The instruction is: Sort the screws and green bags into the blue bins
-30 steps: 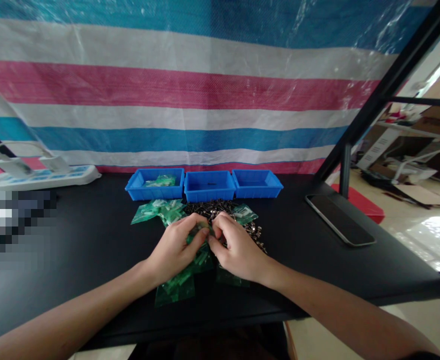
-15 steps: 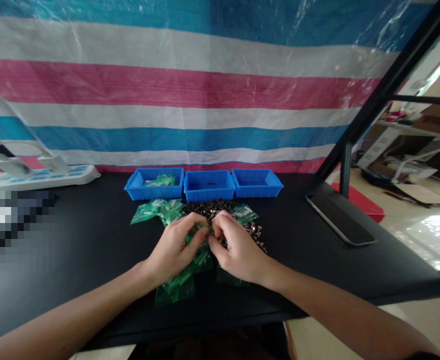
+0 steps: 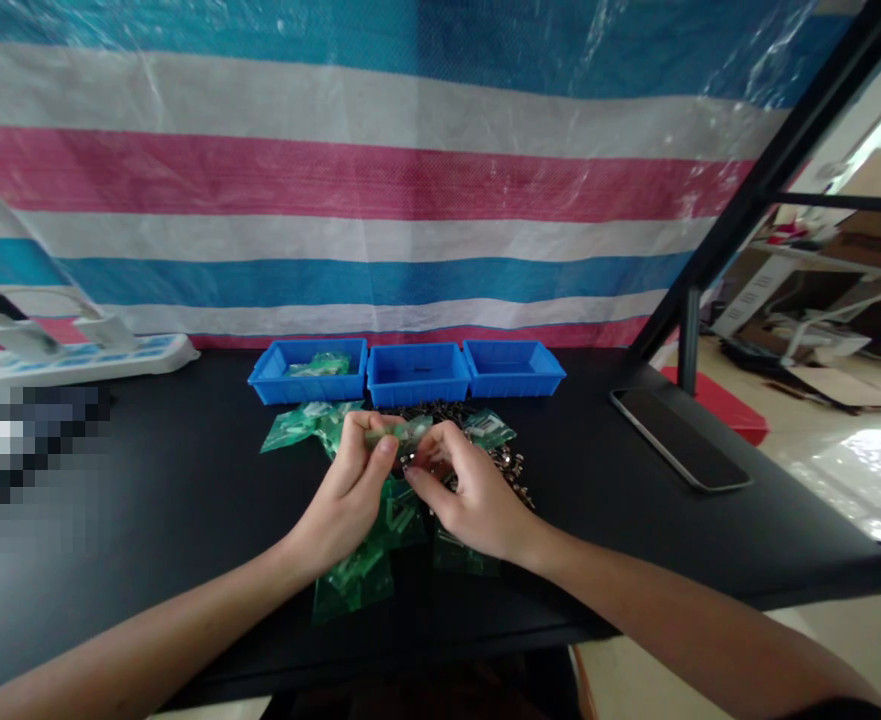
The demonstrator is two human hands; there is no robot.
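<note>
My left hand (image 3: pixel 361 480) is closed, thumb against fingers, on a small greenish clear plastic bag (image 3: pixel 412 430) whose end sticks out toward the right. Just beside it, my right hand (image 3: pixel 470 490) curls with its thumb and fingertips around a small shiny metal piece (image 3: pixel 408 461); its exact kind is too small to tell. Beyond and under the right hand lies a loose pile of small metal screws (image 3: pixel 515 468), partly hidden. Green plastic bags (image 3: pixel 354 580) with small parts inside lie below and left of my hands. Another small green bag (image 3: pixel 491 428) rests on the pile's far right.
Three blue bins stand in a row behind the pile: a left bin (image 3: pixel 267 385) with green bags inside, a middle bin (image 3: pixel 419 390) and a right bin (image 3: pixel 515 382). A phone (image 3: pixel 676 435) lies at right, a power strip (image 3: pixel 162 352) at far left.
My hands have drawn slightly apart, the left one moving left. The plastic bag now shows stretched between them, and the right fingers have opened a little around the metal piece.
</note>
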